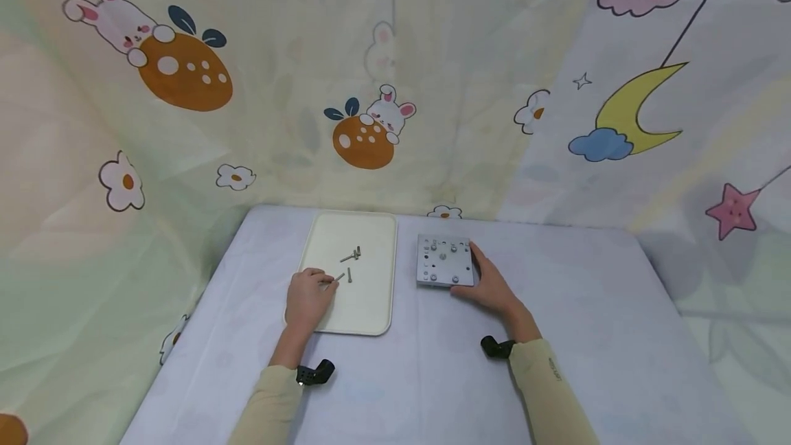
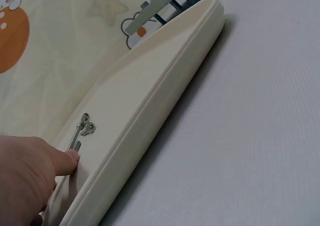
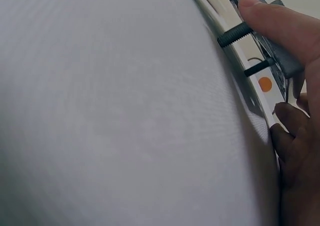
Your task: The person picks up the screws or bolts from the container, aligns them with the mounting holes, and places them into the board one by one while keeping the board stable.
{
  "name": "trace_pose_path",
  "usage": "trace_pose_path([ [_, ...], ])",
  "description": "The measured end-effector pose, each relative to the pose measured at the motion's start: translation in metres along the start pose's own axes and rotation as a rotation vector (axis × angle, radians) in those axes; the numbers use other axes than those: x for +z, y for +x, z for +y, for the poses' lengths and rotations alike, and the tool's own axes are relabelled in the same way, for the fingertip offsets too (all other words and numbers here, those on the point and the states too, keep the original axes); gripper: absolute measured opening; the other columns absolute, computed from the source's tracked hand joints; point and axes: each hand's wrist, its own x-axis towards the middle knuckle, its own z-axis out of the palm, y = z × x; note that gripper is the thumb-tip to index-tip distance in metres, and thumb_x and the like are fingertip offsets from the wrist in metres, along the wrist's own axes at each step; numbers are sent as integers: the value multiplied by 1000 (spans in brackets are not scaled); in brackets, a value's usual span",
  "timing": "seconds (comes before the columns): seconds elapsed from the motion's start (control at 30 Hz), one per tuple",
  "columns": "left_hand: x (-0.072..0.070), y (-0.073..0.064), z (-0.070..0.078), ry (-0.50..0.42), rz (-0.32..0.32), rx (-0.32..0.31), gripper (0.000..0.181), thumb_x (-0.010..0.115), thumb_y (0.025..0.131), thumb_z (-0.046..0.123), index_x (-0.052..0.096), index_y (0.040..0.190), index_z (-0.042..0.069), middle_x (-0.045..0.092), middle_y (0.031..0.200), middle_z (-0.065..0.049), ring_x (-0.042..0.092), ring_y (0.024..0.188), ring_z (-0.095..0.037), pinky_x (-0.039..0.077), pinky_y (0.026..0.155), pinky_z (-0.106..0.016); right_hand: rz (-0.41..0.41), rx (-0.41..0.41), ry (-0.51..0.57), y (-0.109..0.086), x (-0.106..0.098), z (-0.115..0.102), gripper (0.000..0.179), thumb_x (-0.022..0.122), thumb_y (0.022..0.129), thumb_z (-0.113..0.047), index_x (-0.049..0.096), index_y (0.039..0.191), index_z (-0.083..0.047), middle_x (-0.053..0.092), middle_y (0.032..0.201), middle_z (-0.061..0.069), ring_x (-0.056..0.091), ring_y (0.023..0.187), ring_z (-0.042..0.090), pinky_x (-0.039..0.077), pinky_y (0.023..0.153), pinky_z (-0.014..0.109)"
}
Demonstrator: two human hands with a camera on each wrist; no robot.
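My left hand [image 1: 309, 297] is over the near left part of a cream tray [image 1: 364, 318]. Its thumb and fingers pinch a small metal bolt [image 1: 339, 277], whose free end points toward the tray's middle. Several other bolts lie on the tray, including a loose bolt [image 1: 349, 275] beside the fingertips. Socket heads show on a bolt [image 2: 85, 118] in the left wrist view. With my right hand [image 1: 494, 290] I grip a square grey metal plate [image 1: 443, 268] at its right side, thumb along the near edge. Threaded bolts [image 3: 235, 34] stick out beneath the plate.
A white cloth covers the table [image 1: 408, 376], and the tray and plate stand side by side near its back edge. Behind rises a printed fabric backdrop [image 1: 278, 122]. Each wrist wears a black camera strap [image 1: 315, 373].
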Motion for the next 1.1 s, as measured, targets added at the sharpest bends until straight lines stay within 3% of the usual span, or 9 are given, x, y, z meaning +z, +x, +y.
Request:
trace_pose_path([
  [0.2, 2, 7, 3, -23, 17, 36, 11, 80, 80, 19, 78, 82, 8, 69, 95, -8, 60, 92, -28, 45, 86, -43, 14, 6, -3, -1, -4, -1, 126, 80, 64, -65, 8, 157, -20, 19, 159, 7, 16, 145, 30, 16, 113, 51],
  [0.4, 5, 21, 17, -68, 28, 62, 15, 79, 80, 24, 77, 75, 10, 70, 90, -4, 60, 90, -28, 48, 79, -41, 28, -16, 0, -3, -5, 2, 125, 81, 65, -63, 8, 157, -19, 20, 159, 8, 18, 144, 30, 17, 113, 50],
  [0.7, 5, 33, 53, -48, 15, 208, 18, 79, 80, 29, 75, 69, 14, 70, 87, 1, 60, 91, -26, 53, 66, -39, 8, -22, 19, -6, 3, 1, 126, 81, 64, -64, 10, 157, -17, 22, 158, 7, 18, 144, 28, 17, 114, 48],
  [1.1, 22, 64, 114, 19, -93, 356, 22, 75, 81, 37, 76, 70, 19, 70, 88, 5, 59, 94, -20, 52, 70, -34, 13, -11, -17, -8, -4, -6, 124, 83, 66, -58, 9, 157, -16, 25, 157, 8, 24, 142, 31, 19, 112, 49],
])
